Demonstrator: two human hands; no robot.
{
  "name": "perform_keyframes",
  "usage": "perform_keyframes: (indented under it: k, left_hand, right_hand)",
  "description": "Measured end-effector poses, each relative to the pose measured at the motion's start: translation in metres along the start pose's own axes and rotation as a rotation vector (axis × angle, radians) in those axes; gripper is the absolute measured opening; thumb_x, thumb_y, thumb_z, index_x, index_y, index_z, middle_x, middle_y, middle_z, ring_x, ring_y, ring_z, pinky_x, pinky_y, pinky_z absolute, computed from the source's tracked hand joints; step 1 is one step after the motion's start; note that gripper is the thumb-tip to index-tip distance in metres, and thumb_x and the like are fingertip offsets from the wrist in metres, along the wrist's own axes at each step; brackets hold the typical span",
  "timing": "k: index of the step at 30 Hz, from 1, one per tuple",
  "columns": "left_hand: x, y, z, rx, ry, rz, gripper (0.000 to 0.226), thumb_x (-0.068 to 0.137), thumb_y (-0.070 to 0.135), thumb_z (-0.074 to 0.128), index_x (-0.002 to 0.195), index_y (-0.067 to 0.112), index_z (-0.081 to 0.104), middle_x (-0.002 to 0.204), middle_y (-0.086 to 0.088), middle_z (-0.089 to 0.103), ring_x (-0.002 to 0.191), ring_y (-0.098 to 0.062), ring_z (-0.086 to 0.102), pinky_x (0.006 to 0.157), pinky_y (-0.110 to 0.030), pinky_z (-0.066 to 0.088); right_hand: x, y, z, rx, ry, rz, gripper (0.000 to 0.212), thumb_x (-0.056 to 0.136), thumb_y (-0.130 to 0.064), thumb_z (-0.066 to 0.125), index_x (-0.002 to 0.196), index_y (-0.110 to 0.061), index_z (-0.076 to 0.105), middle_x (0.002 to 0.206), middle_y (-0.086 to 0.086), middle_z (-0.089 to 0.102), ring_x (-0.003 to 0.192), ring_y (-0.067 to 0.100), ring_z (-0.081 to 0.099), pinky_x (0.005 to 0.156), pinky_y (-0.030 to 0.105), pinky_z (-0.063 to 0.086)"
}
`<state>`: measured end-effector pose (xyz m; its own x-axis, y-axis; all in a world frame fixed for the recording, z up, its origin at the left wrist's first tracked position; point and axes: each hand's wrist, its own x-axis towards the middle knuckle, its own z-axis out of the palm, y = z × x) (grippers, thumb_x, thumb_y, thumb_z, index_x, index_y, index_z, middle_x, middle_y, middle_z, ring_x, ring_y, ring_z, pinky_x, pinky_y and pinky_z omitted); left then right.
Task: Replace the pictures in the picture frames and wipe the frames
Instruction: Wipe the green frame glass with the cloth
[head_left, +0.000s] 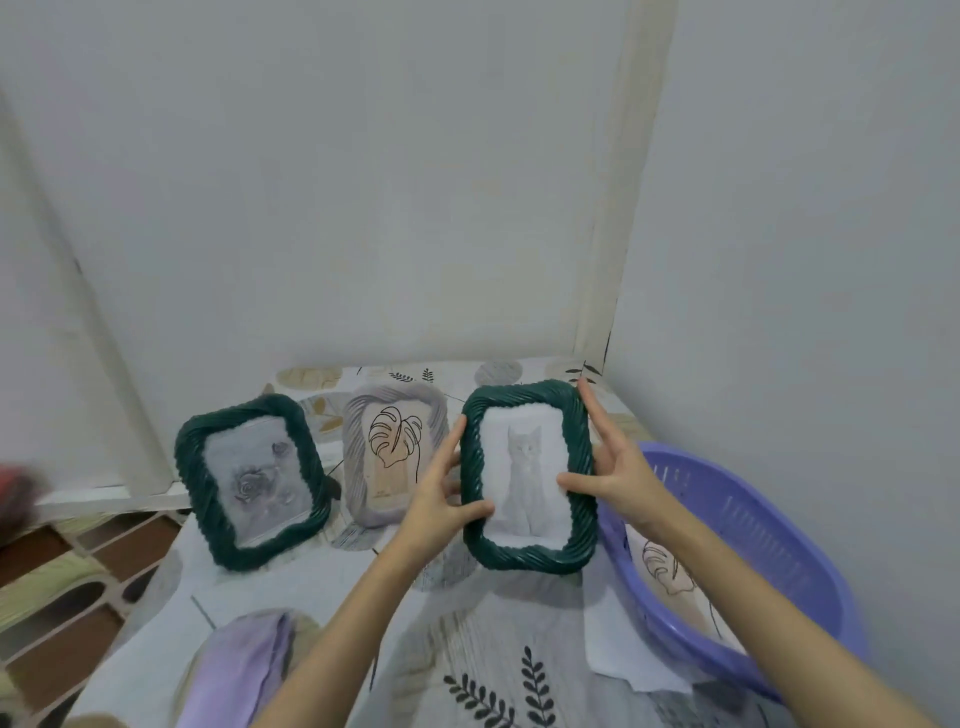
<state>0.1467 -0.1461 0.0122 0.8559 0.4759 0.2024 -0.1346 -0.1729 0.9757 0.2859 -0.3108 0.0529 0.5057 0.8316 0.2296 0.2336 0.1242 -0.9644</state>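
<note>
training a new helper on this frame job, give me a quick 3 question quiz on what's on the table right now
1. True or false: both hands grip the cat frame.
2. Which picture is in the pale frame? A rose, B leaf, C cat.
3. What lies in the purple basket?

Key:
1. True: left hand and right hand hold its sides.
2. B.
3. A leaf print.

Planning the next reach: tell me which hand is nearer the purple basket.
Right. The right hand grips the cat frame just beside the purple basket; the left hand holds the frame's far side.
</note>
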Motion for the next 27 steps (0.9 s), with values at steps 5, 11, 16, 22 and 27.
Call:
perform_keyframes:
  k: [5, 11, 16, 22, 27]
  left_hand:
    - [0.048, -0.028, 0.004, 0.094, 0.019, -0.019, 0.097, 0.079, -0.012, 0.061, 0.131, 0.056, 0.015, 0.134, 0.003, 0.038, 0.106, -0.013, 0.058, 0.076, -0.022, 0.056]
    - [0.076, -0.055, 0.012, 0.182, 0.038, 0.013, 0.102, 0.081, -0.013, 0.055, 0.121, 0.071, 0.013, 0.150, 0.004, 0.026, 0.131, -0.020, 0.041, 0.100, -0.040, 0.047]
    - [0.088, -0.072, 0.015, 0.247, 0.047, 0.023, 0.106, 0.079, -0.012, 0.056, 0.122, 0.073, 0.011, 0.151, 0.006, 0.024, 0.137, -0.020, 0.034, 0.108, -0.048, 0.038]
    - [0.093, -0.076, 0.015, 0.290, 0.073, 0.019, 0.105, 0.079, -0.011, 0.058, 0.124, 0.071, 0.009, 0.151, 0.006, 0.025, 0.137, -0.019, 0.034, 0.110, -0.048, 0.036]
    - [0.095, -0.078, 0.011, 0.277, 0.061, 0.029, 0.106, 0.078, -0.013, 0.056, 0.123, 0.072, 0.013, 0.151, 0.004, 0.025, 0.137, -0.021, 0.034, 0.110, -0.049, 0.035]
  right_hand:
    - [0.028, 0.022, -0.015, -0.162, 0.012, 0.029, 0.109, 0.073, 0.009, 0.069, 0.141, -0.051, 0.009, 0.137, 0.011, 0.046, 0.086, 0.044, 0.059, 0.085, 0.067, 0.044]
    - [0.044, 0.044, -0.027, -0.328, 0.040, -0.010, 0.115, 0.072, 0.002, 0.074, 0.142, -0.050, 0.000, 0.141, 0.020, 0.039, 0.088, 0.038, 0.064, 0.081, 0.050, 0.054]
    - [0.049, 0.061, -0.035, -0.397, 0.053, 0.006, 0.116, 0.070, -0.001, 0.077, 0.144, -0.044, -0.003, 0.138, 0.022, 0.043, 0.088, 0.024, 0.068, 0.075, 0.022, 0.054]
    - [0.054, 0.067, -0.036, -0.450, 0.050, 0.033, 0.116, 0.069, -0.007, 0.080, 0.145, -0.040, -0.001, 0.122, -0.012, 0.049, 0.095, -0.003, 0.063, 0.089, 0.025, 0.052]
    - [0.052, 0.069, -0.034, -0.467, 0.057, 0.024, 0.117, 0.068, -0.009, 0.081, 0.145, -0.041, -0.002, 0.128, 0.007, 0.053, 0.093, 0.006, 0.066, 0.091, 0.033, 0.053]
